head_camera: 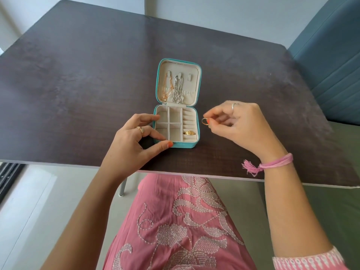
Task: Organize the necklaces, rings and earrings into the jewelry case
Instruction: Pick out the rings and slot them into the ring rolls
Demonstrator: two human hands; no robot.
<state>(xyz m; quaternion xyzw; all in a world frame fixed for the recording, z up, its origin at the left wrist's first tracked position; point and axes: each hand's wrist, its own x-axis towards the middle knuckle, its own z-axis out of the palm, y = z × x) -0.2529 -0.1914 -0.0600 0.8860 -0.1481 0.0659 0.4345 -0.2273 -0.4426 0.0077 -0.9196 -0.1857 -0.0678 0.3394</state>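
Here your dark desk [78, 94] carries the teal jewelry case [196, 121], lying open at its centre with the lid folded back toward twelve o'clock. Your left hand [134, 141] grips the case's nine-o'clock wall, thumb at the near corner and fingers curled over the rim. Your right hand [245, 125], at three o'clock just beside the case, pinches a thin gold ring [205, 121] between thumb and forefinger. In the lid hang a gold necklace [165, 88] and a silver necklace [178, 90]. A chunky gold ring [190, 132] sits in the ring rolls at five o'clock.
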